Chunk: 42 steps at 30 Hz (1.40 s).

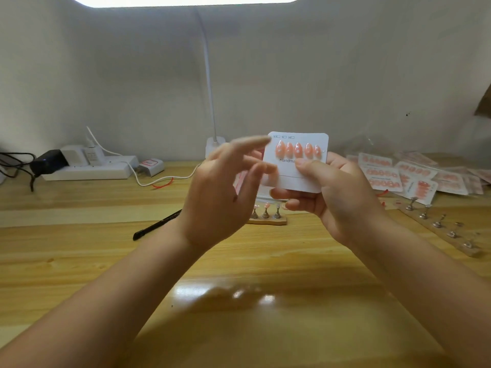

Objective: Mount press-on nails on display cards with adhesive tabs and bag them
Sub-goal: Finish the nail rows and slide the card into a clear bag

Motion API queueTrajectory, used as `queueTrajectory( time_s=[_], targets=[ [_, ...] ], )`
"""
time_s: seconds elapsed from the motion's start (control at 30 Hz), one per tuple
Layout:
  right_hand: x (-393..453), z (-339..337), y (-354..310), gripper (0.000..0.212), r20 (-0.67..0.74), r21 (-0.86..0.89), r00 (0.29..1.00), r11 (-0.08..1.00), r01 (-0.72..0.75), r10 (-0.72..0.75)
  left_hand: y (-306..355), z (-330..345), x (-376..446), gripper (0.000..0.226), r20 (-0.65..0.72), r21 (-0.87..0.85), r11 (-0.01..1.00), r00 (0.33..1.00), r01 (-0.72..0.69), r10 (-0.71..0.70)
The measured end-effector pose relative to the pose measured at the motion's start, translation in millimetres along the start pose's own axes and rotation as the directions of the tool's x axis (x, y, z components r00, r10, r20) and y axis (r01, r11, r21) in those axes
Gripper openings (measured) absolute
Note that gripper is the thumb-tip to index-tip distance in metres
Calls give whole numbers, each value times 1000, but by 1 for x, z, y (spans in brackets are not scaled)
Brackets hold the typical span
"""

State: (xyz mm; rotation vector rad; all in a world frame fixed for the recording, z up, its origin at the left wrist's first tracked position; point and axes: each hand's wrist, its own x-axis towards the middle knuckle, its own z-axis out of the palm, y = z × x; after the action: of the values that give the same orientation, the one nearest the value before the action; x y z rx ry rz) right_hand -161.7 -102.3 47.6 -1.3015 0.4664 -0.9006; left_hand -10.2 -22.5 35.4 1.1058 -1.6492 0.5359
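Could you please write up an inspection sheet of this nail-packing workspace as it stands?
Surface: glossy wooden desk.
Job's things: display card with five pink nails in its top row; bagged cards piled at right; nail stands behind the hands; stand strip at right.
Clutter: black pen, small bottle.
Grippers: right hand pinches the card; left hand open, blurred.
Cables: white cord, black cords, power strip.
Surroundings: desk lamp, plain wall.

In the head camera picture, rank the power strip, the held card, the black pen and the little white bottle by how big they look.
1. power strip
2. card, though it's nearer the camera
3. pen
4. bottle
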Motion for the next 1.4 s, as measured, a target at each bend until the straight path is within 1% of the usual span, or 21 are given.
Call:
queueTrajectory(
  time_s=[0.07, 0.1, 0.13, 0.17, 0.27, 0.33, 0.4, 0.47, 0.53, 0.6, 0.63, 0.67, 0.7, 0.73, 0.77, 0.8, 0.83, 1.03, 1.2, 1.3, 1.4],
  targets=[
    [1, -1, -1, 12, -18, -3, 1000, 1000, -12, 12, 4, 1, 1, 30, -55, -143, 967, 974, 210, -220],
    [1, -1, -1, 11, -23, -4, 1000, 1000, -16, 16, 4, 1, 2, 33, -68, -207, 934, 948, 292, -312],
    [2, -2, -2, 10, -28, -3, 999, 1000, -18, 18, 4, 0, 3, 36, -71, -234, 914, 931, 333, -357],
    [2, -2, -3, 10, -29, -4, 999, 1000, -18, 18, 4, -1, 3, 38, -71, -209, 922, 936, 325, -346],
    [1, -1, -3, 11, -17, -4, 1000, 1000, -17, 17, 4, 0, 1, 46, -22, -41, 990, 991, 134, -135],
    [1, -1, -3, 12, -4, -7, 1000, 1000, -13, 13, 4, 2, 0, 48, -11, 20, 999, 999, 39, -39],
    [0, -1, -3, 13, 4, -13, 1000, 1000, -8, 8, 2, 3, -1, 45, -23, 79, 997, 1000, -18, 20],
    [1, -1, -4, 14, 7, -7, 1000, 1000, -6, 6, 2, 3, -2, 39, -13, 82, 995, 999, -50, 51],
    [1, -1, -4, 13, 4, 2, 1000, 1000, -5, 5, 4, 3, -3, 36, -32, 22, 1000, 999, 1, -1],
    [1, -1, -4, 12, 4, 4, 1000, 1000, 1, -1, 8, 4, -1, 40, -64, -114, 972, 975, 205, -214],
    [1, 0, -4, 12, 7, 0, 1000, 1000, 6, -6, 10, 3, 1, 48, -50, -216, 910, 927, 355, -373],
    [1, 0, -4, 12, 13, -9, 1000, 1000, 14, -14, 13, 2, 4, 57, 10, -334, 796, 846, 505, -532],
    [0, 0, -4, 12, 19, -19, 1000, 1000, 23, -23, 16, 1, 7, 68, 114, -450, 636, 747, 627, -655],
    [0, 0, -4, 12, 25, -29, 999, 999, 32, -31, 16, 1, 9, 76, 226, -536, 467, 652, 704, -724],
    [-1, 1, -4, 12, 29, -36, 999, 999, 39, -38, 15, 2, 9, 78, 310, -583, 338, 587, 739, -748],
    [-1, 1, -4, 13, 33, -44, 999, 998, 44, -42, 14, 3, 9, 75, 353, -604, 273, 558, 749, -751],
    [-1, 1, -4, 13, 35, -53, 998, 997, 48, -46, 14, 3, 10, 71, 364, -607, 258, 552, 751, -750],
    [0, 1, 0, 10, 30, -79, 999, 996, 33, -31, 11, 1, 10, 64, 338, -554, 333, 571, 763, -748],
    [-1, 2, 4, 11, 62, -66, 998, 998, -3, 7, 6, 0, 10, 43, 383, -510, 314, 538, 801, -751],
    [-1, 2, 5, 12, 78, -73, 996, 997, -31, 37, 3, -2, 11, 46, 393, -447, 335, 519, 829, -759],
    [-1, -1, 6, 11, 71, -130, 995, 990, -56, 65, 1, -8, 17, 52, 435, -317, 381, 490, 868, -755]
  ],
)
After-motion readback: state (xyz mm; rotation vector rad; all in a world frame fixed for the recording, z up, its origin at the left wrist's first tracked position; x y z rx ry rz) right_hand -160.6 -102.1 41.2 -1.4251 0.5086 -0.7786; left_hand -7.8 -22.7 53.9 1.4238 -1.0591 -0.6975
